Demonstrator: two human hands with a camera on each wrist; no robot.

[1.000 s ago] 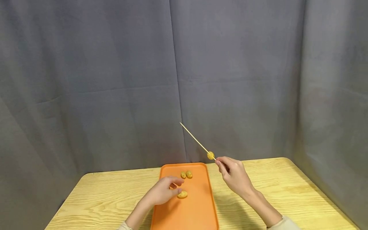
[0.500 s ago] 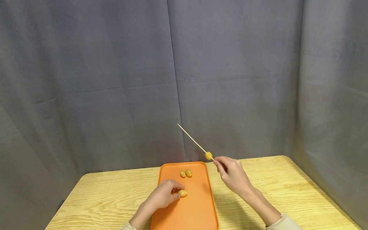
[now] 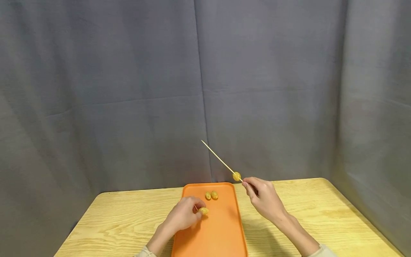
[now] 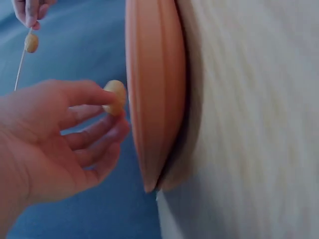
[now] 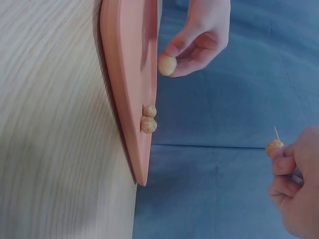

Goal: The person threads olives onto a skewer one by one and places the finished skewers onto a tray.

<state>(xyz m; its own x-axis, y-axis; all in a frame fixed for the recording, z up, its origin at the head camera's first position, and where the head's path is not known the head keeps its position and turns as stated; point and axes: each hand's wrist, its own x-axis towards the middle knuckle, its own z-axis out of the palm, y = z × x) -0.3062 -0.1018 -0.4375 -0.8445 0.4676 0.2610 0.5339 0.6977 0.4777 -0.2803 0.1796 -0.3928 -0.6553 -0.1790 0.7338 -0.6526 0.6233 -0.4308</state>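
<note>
My left hand (image 3: 183, 214) pinches a small yellow potato (image 3: 204, 211) between thumb and fingertips. In the right wrist view this potato (image 5: 167, 65) is held up off the orange tray (image 5: 114, 55). Over to the right, my right hand (image 3: 264, 200) grips the lower end of a thin wooden skewer (image 3: 219, 159), whose bare point slants up and to the left. One potato (image 3: 236, 176) is threaded on the skewer, just ahead of the right fingertips. Two more, a smaller potato (image 3: 208, 196) and a larger potato (image 3: 214, 195), lie side by side toward the tray's far end.
The tray (image 3: 221, 235) lies lengthwise on a light wood table (image 3: 135, 214) with rounded far corners. A grey curtain (image 3: 144, 107) hangs behind the table and along its sides.
My left thumb and fingers have closed on the near potato and raised it from the tray. My right hand keeps its hold on the skewer, almost unmoved.
</note>
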